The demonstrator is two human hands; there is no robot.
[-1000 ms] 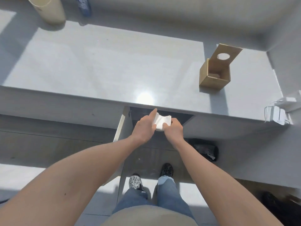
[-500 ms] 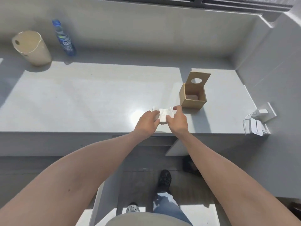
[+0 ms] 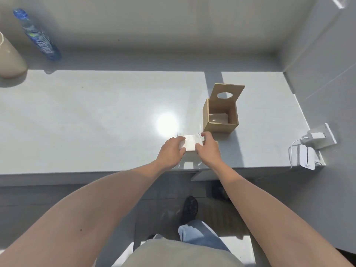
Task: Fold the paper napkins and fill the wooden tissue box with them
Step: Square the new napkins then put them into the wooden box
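White paper napkins [image 3: 189,144], gathered in a small stack, sit low over the pale grey desk [image 3: 96,116] near its front edge, held from both sides. Our left hand [image 3: 171,151] grips the stack's left edge; its fingers [image 3: 181,140] are curled closed around that edge. Our right hand [image 3: 209,149] grips the right edge, with fingers [image 3: 205,134] bent over the far corner and likewise closed on the paper. We cannot tell whether the stack touches the desk surface.

The wooden tissue box [image 3: 220,117] stands upright on the desk just beyond and to the right of the right hand, apart from it. Its lid [image 3: 227,93], pierced by an oval hole, is tilted up and back, leaving the top open. Something pale lies at the bottom of the box.

A blue water bottle [image 3: 38,38] and a beige cylindrical container [image 3: 9,58] stand at the far left. A white charger [image 3: 316,135] and cable occupy the right wall.
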